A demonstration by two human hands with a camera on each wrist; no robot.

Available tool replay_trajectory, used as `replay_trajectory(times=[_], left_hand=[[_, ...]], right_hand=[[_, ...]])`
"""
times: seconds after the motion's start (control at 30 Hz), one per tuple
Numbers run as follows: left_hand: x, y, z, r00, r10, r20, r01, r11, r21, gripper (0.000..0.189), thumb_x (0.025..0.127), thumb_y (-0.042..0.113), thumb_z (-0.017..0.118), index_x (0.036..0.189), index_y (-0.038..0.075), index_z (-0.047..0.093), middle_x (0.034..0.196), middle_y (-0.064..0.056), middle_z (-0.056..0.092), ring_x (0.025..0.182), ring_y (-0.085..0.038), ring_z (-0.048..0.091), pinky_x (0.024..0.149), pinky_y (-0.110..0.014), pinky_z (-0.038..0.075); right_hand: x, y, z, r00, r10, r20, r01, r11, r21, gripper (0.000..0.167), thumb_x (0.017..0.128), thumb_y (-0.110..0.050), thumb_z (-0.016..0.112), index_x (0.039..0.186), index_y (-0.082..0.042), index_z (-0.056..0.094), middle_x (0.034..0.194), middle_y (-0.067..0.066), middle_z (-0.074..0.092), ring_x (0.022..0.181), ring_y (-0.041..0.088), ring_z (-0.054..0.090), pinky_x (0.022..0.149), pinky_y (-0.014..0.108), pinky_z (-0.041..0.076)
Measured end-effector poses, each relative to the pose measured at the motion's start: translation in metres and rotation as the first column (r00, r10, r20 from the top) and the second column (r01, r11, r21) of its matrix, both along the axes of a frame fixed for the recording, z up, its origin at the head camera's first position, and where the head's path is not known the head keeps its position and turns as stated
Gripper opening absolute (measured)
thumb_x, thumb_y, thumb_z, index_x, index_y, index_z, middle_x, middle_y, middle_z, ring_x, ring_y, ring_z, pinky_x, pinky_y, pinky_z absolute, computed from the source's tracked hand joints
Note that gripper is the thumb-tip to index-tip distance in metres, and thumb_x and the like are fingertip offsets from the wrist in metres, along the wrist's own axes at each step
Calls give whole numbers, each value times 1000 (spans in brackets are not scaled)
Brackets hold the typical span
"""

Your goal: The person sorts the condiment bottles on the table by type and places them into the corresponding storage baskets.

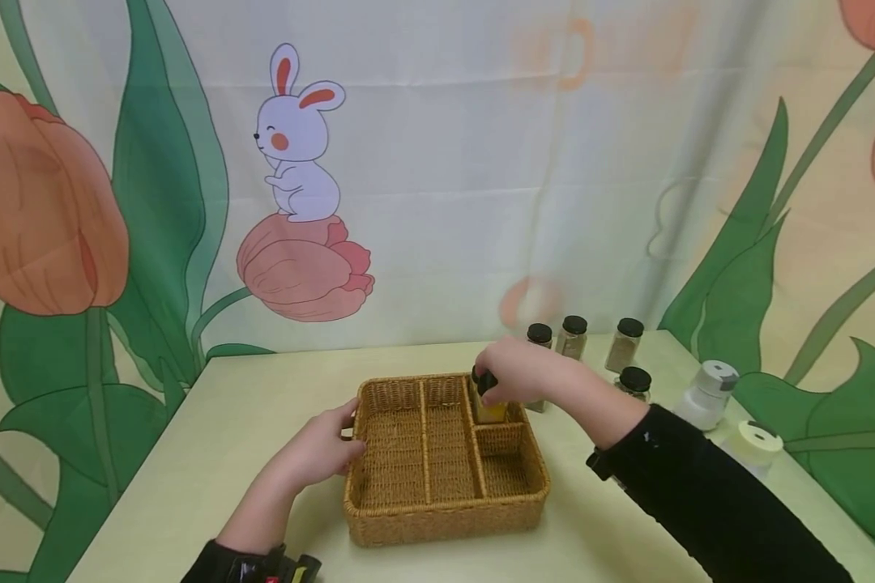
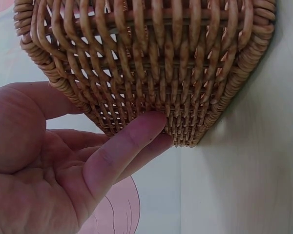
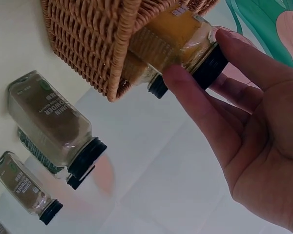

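Observation:
A woven wicker basket [image 1: 394, 461] with several compartments sits on the table. At its left side, my left hand [image 1: 319, 447] grips the wall, thumb at the rim and fingers [image 2: 132, 141] against the outer weave. My right hand [image 1: 519, 371] is over the back right compartment, pinching the black lid [image 3: 211, 67] of a glass spice jar [image 3: 185, 36] of yellow-orange powder. In the right wrist view that jar is partly inside the basket. Beside it, a second black lid [image 3: 157, 87] shows at the same compartment, its jar mostly hidden.
Cumin powder jars [image 3: 51, 117] with black lids stand behind and right of the basket, among them one at the back right [image 1: 624, 346] and another nearer [image 1: 634, 382]. A white-capped bottle [image 1: 707, 395] and a yellow-capped one [image 1: 754, 445] stand at the table's right. A printed curtain [image 1: 437, 178] hangs behind.

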State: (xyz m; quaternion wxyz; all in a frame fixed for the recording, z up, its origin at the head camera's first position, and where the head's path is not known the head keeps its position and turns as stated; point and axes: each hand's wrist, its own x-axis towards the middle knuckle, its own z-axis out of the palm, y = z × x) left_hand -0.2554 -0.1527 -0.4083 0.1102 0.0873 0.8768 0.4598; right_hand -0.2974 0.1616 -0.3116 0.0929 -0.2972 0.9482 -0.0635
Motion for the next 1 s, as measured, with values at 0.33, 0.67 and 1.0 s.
replay_trajectory(times=[0.33, 0.67, 1.0], left_hand=[[1, -1, -1, 1000, 3, -7, -3, 1000, 3, 78, 92, -1, 63, 160, -1, 25, 146, -34, 47, 101, -28, 69, 65, -37, 62], [0, 0, -2, 1000, 2, 3, -2, 1000, 8, 78, 92, -1, 62, 161, 0, 24, 146, -34, 47, 98, -28, 70, 65, -38, 61], [-1, 0, -2, 1000, -1, -1, 1, 1000, 11, 78, 92, -1, 62, 161, 0, 24, 146, -34, 47, 97, -28, 70, 65, -38, 61]], right_hand=[[0, -3, -14, 999, 16, -48, -17, 1000, -16, 27, 88, -23, 81, 109, -7, 73, 98, 4, 70, 85, 19, 63, 75, 37, 54], [7, -3, -26, 996, -15, -84, 10, 999, -50, 32, 89, -24, 81, 115, -7, 74, 106, 10, 72, 92, 27, 68, 77, 41, 56], [9, -2, -28, 993, -39, -112, 31, 997, -74, 33, 88, -25, 81, 117, -9, 74, 104, 8, 72, 93, 27, 67, 78, 40, 56]])
